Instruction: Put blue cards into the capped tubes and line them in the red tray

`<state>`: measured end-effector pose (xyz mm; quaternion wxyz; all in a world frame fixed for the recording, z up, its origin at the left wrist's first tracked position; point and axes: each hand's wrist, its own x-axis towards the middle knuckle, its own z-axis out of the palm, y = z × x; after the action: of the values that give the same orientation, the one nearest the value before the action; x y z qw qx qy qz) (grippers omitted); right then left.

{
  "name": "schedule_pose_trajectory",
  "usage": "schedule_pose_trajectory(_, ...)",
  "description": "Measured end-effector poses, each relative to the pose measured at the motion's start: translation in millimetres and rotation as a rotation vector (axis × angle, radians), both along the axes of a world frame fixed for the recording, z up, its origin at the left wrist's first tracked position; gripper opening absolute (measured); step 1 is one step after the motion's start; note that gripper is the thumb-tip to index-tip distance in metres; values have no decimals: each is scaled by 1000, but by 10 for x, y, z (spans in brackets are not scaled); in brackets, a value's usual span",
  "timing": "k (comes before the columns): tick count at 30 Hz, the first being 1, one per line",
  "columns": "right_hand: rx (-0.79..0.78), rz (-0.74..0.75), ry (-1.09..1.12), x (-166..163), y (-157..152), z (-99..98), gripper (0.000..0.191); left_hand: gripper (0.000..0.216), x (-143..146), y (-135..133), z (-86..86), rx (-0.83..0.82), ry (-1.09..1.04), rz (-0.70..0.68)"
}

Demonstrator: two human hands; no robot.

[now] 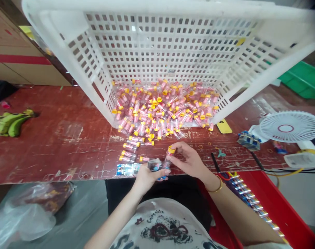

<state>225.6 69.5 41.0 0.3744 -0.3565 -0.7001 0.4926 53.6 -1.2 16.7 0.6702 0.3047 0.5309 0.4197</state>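
Note:
My left hand point(146, 176) is closed on a strip of clear plastic packaging with blue print point(136, 168) at the near edge of the red table point(56, 145). My right hand point(187, 159) pinches a small clear tube with a yellow cap point(169, 155) and holds it against the end of that strip. A few more yellow-capped tubes point(130, 148) lie in a row just beyond my left hand. A large white perforated crate point(157, 52) stands tipped on its side farther back, with a heap of several such tubes point(162, 107) spilling out of its mouth.
Bananas point(10, 122) lie at the far left. A small white fan point(289, 126), a blue-grey clip-like object point(248, 140), cables and a yellow tag point(224, 126) sit on the right. A red bin point(277, 207) with a row of packed strips point(251, 197) is beside my right forearm. A plastic bag point(25, 214) lies below left.

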Motion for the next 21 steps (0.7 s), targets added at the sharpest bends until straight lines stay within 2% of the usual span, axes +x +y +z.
schedule_pose_trajectory(2,-197,24,75,-7,-26,-86,20,31,51,16,8,-61,-118,6)
schedule_pose_trajectory(4,-322,102,111,-10,-118,-158,28,34,122,48,27,-149,-246,45)
schedule_pose_trajectory(6,-355,161,108,-21,-268,-208,53,35,199,87,55,-231,-329,95)
schedule_pose_trajectory(8,-351,113,93,-43,-428,-242,76,32,264,115,84,-267,-368,118)
schedule_pose_trajectory(9,-337,52,85,-56,-495,-256,77,31,289,120,98,-265,-378,107)
schedule_pose_trajectory(13,-197,-155,53,-76,-615,-303,61,30,333,79,141,-216,-339,15)
schedule_pose_trajectory(21,-130,-164,72,33,-648,-304,64,31,394,-3,165,-170,-262,-33)
